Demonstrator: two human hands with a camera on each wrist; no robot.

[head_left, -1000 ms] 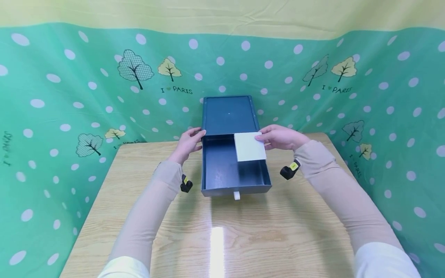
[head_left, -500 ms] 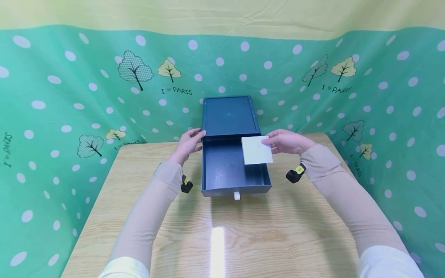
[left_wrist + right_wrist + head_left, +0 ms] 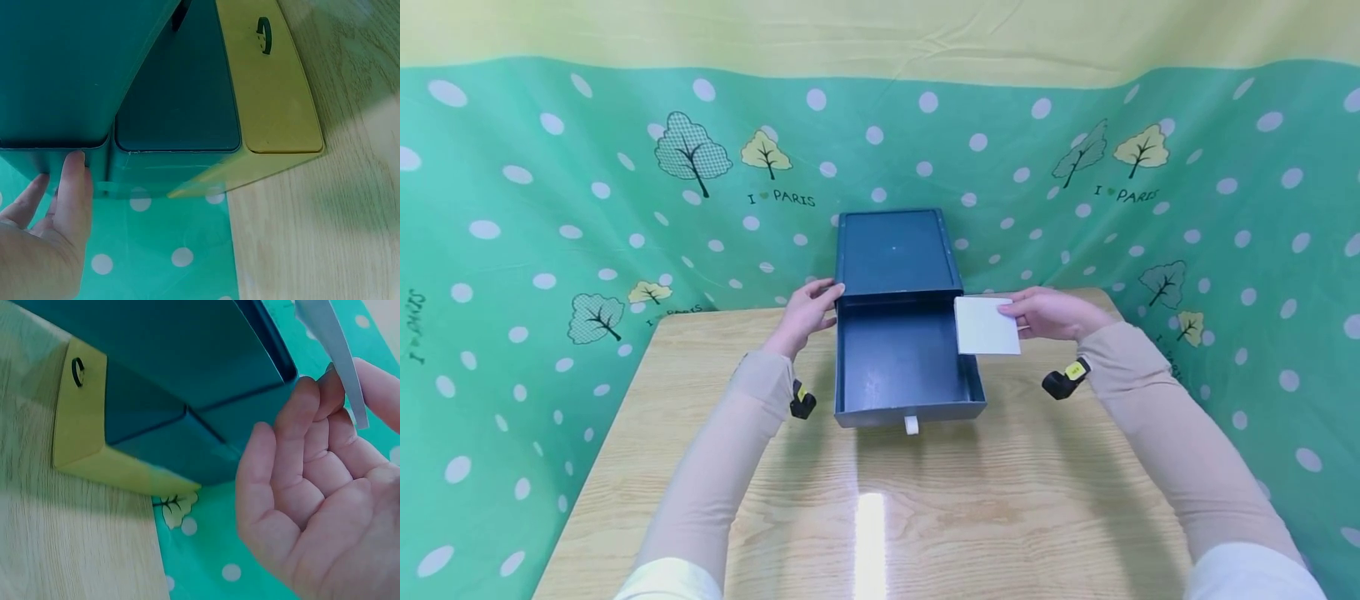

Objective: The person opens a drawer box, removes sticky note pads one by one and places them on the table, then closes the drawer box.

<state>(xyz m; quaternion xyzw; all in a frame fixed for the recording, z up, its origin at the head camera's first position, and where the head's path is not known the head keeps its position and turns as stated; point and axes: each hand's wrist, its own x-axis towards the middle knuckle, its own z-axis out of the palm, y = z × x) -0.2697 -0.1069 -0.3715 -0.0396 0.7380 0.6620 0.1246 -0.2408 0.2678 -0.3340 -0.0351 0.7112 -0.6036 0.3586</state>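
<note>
Carrying, I think: my right hand (image 3: 1051, 313) pinches the white square (image 3: 987, 329); my left hand (image 3: 803, 318), fingers out, touches the box (image 3: 893, 254). Next, mind the right edge of the drawer (image 3: 880, 416).

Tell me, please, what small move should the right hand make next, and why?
Probably carry the card slightly further right: the right hand holds it, it has moved rightward, yet in the head view it still overlaps the drawer at the right rim.
</note>
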